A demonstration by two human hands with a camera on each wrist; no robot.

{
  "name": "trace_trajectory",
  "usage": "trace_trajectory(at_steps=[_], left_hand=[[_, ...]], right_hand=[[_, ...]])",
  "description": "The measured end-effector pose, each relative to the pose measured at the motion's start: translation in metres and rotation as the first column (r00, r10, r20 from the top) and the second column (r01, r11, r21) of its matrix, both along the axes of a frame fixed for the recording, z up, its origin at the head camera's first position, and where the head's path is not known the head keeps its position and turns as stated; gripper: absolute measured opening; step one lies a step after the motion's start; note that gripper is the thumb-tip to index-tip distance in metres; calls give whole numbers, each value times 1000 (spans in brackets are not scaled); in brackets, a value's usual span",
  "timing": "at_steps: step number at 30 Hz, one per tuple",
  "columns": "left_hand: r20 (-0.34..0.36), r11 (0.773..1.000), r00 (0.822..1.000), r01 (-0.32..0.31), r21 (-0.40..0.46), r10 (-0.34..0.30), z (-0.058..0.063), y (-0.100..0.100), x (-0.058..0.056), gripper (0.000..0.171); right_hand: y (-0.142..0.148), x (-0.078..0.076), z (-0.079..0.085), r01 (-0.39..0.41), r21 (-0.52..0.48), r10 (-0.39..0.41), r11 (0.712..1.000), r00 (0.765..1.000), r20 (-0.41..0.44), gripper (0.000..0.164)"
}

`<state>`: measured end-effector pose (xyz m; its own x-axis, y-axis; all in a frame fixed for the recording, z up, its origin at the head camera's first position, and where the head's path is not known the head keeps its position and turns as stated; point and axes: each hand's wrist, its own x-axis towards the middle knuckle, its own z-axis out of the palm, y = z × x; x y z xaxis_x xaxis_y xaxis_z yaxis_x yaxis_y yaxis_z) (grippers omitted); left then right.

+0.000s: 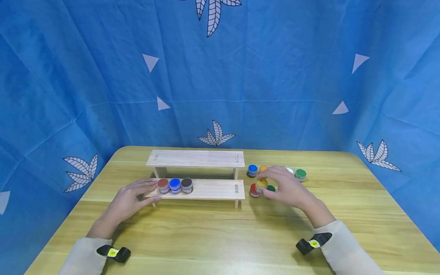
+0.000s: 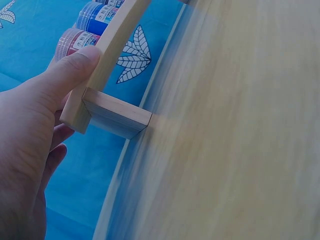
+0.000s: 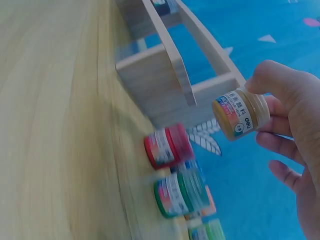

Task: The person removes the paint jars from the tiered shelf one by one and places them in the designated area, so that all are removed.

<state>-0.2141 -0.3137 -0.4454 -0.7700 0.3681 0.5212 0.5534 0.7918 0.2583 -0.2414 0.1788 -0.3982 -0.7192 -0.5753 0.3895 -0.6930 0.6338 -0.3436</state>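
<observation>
A two-tier wooden display shelf stands on the table. On its lower tier, at the left, three paint jars sit in a row: a reddish-brown jar, a blue jar and a dark jar. My left hand holds the left end of that tier, the thumb against its front edge beside the reddish-brown jar. Pinched between thumb and fingers of my right hand is a yellow-ochre paint jar, raised off the table to the right of the shelf.
Below the right hand are a red jar and a dark green jar. Behind it stand another blue jar, a partly hidden orange jar, a white-lidded jar and a green jar. A blue curtain hangs behind the table.
</observation>
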Motion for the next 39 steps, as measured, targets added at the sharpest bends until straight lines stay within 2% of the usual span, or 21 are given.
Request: trace_trajectory(at_steps=[6, 12, 20, 28, 39], left_hand=[[1, 1000, 1000, -6, -10, 6, 0, 0, 0, 48], [0, 1000, 1000, 3, -8, -3, 0, 0, 0, 49], [23, 1000, 1000, 4, -8, -4, 1, 1, 1, 48], [57, 1000, 998, -20, -8, 20, 2, 0, 2, 47], [56, 1000, 998, -18, -9, 19, 2, 0, 2, 48]], right_hand=[[20, -3, -8, 10, -34, -11, 999, 999, -41, 31], [37, -2, -16, 54, -52, -57, 997, 996, -63, 28], [57, -2, -29, 132, -43, -132, 990, 991, -15, 32], [67, -2, -33, 158, -44, -158, 986, 987, 7, 31], [73, -2, -42, 173, 27, -175, 984, 978, 114, 35]])
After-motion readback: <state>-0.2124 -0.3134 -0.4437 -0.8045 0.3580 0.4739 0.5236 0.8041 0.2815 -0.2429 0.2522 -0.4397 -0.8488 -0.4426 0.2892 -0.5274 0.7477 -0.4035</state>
